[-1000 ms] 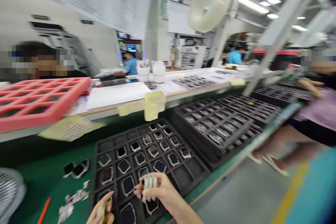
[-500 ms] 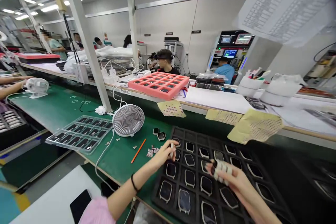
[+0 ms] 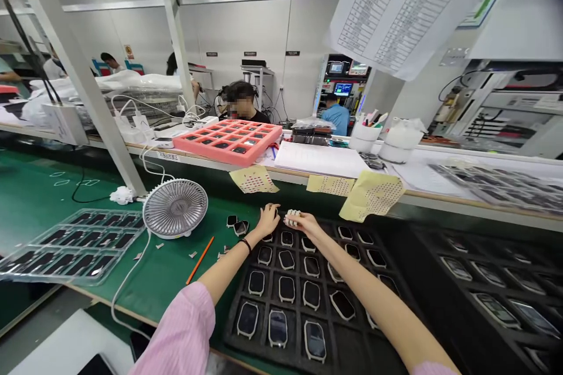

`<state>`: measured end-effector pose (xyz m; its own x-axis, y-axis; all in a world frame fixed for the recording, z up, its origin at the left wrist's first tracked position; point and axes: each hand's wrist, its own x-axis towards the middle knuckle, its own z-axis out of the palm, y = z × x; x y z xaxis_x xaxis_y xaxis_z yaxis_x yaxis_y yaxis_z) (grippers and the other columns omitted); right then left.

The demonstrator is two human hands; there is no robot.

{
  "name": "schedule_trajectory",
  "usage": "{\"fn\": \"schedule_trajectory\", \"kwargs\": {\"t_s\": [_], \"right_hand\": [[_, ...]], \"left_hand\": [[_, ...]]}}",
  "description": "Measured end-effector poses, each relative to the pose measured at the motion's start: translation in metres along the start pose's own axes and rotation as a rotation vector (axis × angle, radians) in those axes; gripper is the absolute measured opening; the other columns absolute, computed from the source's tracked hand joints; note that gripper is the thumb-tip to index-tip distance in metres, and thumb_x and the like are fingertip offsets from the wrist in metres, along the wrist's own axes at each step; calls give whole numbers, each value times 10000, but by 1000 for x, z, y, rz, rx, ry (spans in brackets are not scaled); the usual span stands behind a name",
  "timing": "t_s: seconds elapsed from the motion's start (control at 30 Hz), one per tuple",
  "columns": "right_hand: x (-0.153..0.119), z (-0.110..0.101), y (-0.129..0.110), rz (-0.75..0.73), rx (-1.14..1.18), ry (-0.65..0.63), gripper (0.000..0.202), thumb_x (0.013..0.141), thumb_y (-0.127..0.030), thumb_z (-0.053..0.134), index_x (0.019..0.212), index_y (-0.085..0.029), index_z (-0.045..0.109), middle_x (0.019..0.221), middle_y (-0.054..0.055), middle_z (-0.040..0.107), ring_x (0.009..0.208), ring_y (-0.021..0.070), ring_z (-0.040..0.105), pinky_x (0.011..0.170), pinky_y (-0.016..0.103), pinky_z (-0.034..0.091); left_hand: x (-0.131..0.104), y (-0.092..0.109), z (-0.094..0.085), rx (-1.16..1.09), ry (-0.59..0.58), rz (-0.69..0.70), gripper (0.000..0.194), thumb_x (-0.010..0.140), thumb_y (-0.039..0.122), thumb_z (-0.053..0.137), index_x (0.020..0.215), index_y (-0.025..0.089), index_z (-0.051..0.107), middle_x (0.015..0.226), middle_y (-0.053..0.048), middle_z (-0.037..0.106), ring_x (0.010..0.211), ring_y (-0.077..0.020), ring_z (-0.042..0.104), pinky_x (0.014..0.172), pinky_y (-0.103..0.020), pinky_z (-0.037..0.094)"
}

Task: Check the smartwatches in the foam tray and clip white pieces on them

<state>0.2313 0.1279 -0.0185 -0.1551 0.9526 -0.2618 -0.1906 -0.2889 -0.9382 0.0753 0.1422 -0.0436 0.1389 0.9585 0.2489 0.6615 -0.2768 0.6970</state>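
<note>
A black foam tray (image 3: 295,317) holds rows of watch cases with dark screens, one of them a watch case (image 3: 278,327) in the front row. My left hand (image 3: 268,220) is at the tray's back left corner, fingers bent downward; what they grip, if anything, is too small to tell. Just right of it, my right hand (image 3: 303,222) is closed with white finger covers on its fingertips; anything pinched there is hidden. Two small watch cases (image 3: 240,228) lie on the green bench (image 3: 220,211) left of the tray.
A white fan (image 3: 176,208) stands left, beside a clear tray (image 3: 105,266) of black parts. An orange stick (image 3: 200,259) lies in front of it. Above the bench, a shelf holds a red foam tray (image 3: 246,157). Another black tray (image 3: 433,281) is at right. People sit beyond the shelf.
The view has turned to the right. My right hand has moved from the middle of the tray to its back edge, close to my left hand, which has also moved toward the back.
</note>
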Motion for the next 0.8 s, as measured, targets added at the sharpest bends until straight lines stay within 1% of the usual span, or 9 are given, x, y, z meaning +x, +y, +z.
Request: {"fn": "schedule_trajectory", "kwargs": {"t_s": [0.2,0.27,0.3,0.33,0.4,0.47,0.53,0.67,0.8], "right_hand": [[14,-2,10,23,-11,14,323,917,-306,581,1193,-141,558,1182,101,589,989,220,618,824,413,537],[18,-6,13,27,-1,23,302,919,-300,579,1177,-144,566,1157,91,601,961,209,627,800,399,547],[19,-8,16,29,5,31,286,918,-292,580,1162,-142,573,1133,85,612,937,201,633,780,388,554],[21,-10,18,31,11,42,259,918,-278,583,1135,-135,585,1098,78,625,903,187,642,757,368,561],[25,-15,24,26,30,58,174,904,-223,605,1039,-114,619,988,56,662,807,154,660,697,319,574],[28,-19,28,8,54,72,84,816,-95,690,878,-52,653,822,70,692,688,130,670,660,256,579],[30,-23,31,-13,78,78,86,755,-13,718,816,-42,665,737,64,704,616,121,673,632,229,585],[30,-26,33,-56,108,73,83,748,17,708,795,-40,672,665,44,705,582,121,680,635,244,605],[30,-27,32,-71,121,61,74,752,28,698,778,-36,671,667,52,707,606,130,690,666,274,614]], "left_hand": [[1,-8,8,43,35,33,344,906,312,574,1214,162,545,1262,-102,550,1103,-248,567,919,-477,489],[3,-12,10,34,22,39,327,901,251,569,1215,164,546,1287,-108,539,1171,-260,527,980,-496,443],[4,-15,11,26,9,43,326,896,172,533,1221,163,549,1296,-126,538,1220,-253,489,1032,-470,404],[6,-18,13,16,-6,47,360,876,107,497,1230,154,545,1306,-138,533,1249,-242,464,1065,-444,372],[11,-25,18,-4,-34,55,436,826,55,467,1251,135,526,1329,-147,521,1276,-231,439,1095,-418,336],[16,-32,22,-26,-56,65,474,802,61,448,1265,140,511,1334,-131,524,1282,-232,431,1107,-424,313],[20,-39,26,-44,-73,81,489,787,73,445,1270,124,502,1345,-133,518,1291,-232,418,1120,-414,288],[25,-47,31,-72,-95,118,516,750,71,460,1263,117,498,1346,-128,516,1305,-235,396,1137,-412,252],[27,-50,35,-92,-107,136,523,738,71,465,1257,129,494,1339,-118,508,1313,-238,380,1143,-426,236]]}}
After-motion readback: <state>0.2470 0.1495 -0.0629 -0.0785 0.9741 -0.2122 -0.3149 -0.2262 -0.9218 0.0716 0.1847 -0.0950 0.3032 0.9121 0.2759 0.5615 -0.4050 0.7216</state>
